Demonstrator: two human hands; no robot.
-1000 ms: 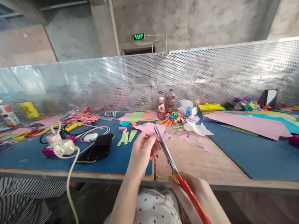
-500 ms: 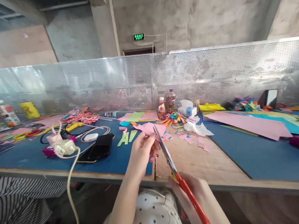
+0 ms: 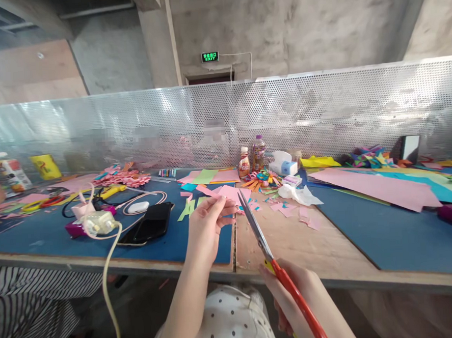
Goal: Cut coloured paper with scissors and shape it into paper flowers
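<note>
1. Your left hand (image 3: 207,226) pinches a pink paper piece (image 3: 227,195) between thumb and fingers, holding it above the near edge of the surface (image 3: 292,246).
2. Your right hand (image 3: 306,299) has its fingers wrapped around the red handles of the scissors (image 3: 272,258); the blades are shut and point up toward the paper, just right of it.
3. A black phone (image 3: 148,223) lies to the left on the blue mat, and pink scraps (image 3: 290,209) are scattered farther right.

At your ten o'clock lie a black phone (image 3: 148,226) and charger (image 3: 98,222); at twelve stand two bottles (image 3: 251,160); at two, large pink sheet (image 3: 376,186).
</note>
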